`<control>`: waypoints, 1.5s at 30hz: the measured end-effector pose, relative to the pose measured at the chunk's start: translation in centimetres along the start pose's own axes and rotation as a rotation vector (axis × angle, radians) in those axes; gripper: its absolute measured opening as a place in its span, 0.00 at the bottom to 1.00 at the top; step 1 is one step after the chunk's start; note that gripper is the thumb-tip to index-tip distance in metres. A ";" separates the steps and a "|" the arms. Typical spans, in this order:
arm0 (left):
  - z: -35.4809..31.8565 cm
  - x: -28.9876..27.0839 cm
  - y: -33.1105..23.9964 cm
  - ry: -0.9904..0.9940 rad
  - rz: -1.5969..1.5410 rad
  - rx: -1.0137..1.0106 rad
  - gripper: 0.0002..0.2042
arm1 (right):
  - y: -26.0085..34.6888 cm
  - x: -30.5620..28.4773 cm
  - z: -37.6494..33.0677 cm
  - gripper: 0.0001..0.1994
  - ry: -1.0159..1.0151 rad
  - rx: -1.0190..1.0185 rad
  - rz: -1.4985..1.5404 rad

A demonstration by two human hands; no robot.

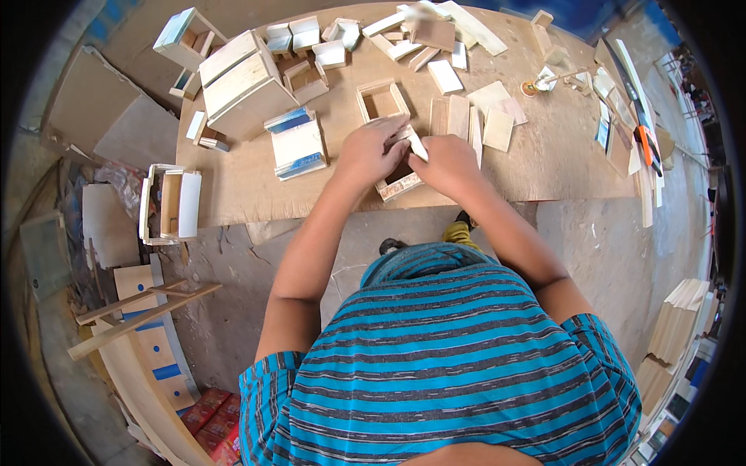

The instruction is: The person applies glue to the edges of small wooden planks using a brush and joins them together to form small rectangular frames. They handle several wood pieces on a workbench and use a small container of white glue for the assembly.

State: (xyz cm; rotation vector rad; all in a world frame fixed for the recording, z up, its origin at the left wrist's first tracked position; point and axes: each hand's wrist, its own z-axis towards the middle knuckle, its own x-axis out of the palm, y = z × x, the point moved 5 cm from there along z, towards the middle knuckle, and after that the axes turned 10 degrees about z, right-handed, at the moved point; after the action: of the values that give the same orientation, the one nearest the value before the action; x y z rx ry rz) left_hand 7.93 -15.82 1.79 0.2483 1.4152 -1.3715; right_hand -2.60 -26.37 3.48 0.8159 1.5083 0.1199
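Near the table (536,167) edge, left hand (369,155) grips a small wooden box (400,182); right hand (447,159) pinches a white strip (418,145) at its 12 o'clock side, which could slip if pressed askew.

Short-sleeved T-shirt (443,365), turquoise with dark grey heathered horizontal stripes; forearms bare, no gloves, watch or rings visible.

I see only one set of pkgs: red printed cartons (214,423) on the floor, bottom-left of view, just left of my striped shirt hem and beside a curved wood offcut w/ blue patches. Flat, rectangular, red w/ small lighter print, too small to make out. No screens or signs that I can tell. Blue strips on some boards could be tape or labels, can't tell which.
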 end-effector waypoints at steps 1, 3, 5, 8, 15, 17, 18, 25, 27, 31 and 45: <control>-0.4 -0.4 0.3 -0.097 -0.086 0.042 0.24 | -0.2 -0.7 -0.1 0.25 0.027 0.009 0.045; -2.1 -1.2 1.1 -0.174 -0.325 -0.046 0.32 | -1.6 -0.9 0.0 0.32 0.046 0.018 0.352; -4.5 -1.6 1.0 -0.169 -0.547 -0.102 0.46 | -3.0 1.0 0.9 0.31 0.015 0.040 0.974; -7.3 0.8 2.0 -0.296 -0.753 -0.159 0.48 | -3.1 2.0 1.7 0.29 0.092 0.108 1.433; -6.9 3.8 1.6 -0.320 -0.846 -0.410 0.27 | -2.4 4.5 3.7 0.21 0.170 -0.008 1.408; -6.4 3.0 0.5 -0.324 -0.775 -0.472 0.22 | -2.3 4.5 3.7 0.20 0.156 -0.073 1.352; -6.3 3.3 0.5 -0.322 -0.793 -0.492 0.21 | -2.7 4.6 3.9 0.19 0.158 -0.087 1.347; -6.4 4.1 1.4 -0.330 -0.823 -0.556 0.17 | -2.4 4.8 3.8 0.15 0.161 -0.092 1.348; -6.4 4.0 1.4 -0.326 -0.799 -0.548 0.16 | -2.5 5.1 3.9 0.15 0.162 -0.067 1.368; -6.3 4.1 1.3 -0.337 -0.894 -0.551 0.16 | -2.6 5.2 3.9 0.15 0.165 -0.060 1.386; -6.5 3.7 0.9 -0.303 -0.911 -0.559 0.17 | -2.3 4.1 2.7 0.24 0.074 -0.239 0.924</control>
State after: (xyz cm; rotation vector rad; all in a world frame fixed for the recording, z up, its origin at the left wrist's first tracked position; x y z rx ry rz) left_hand 3.73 -12.17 -3.35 -1.0403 1.6431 -1.5303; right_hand -0.58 -26.87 -1.57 1.2601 1.0488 0.9990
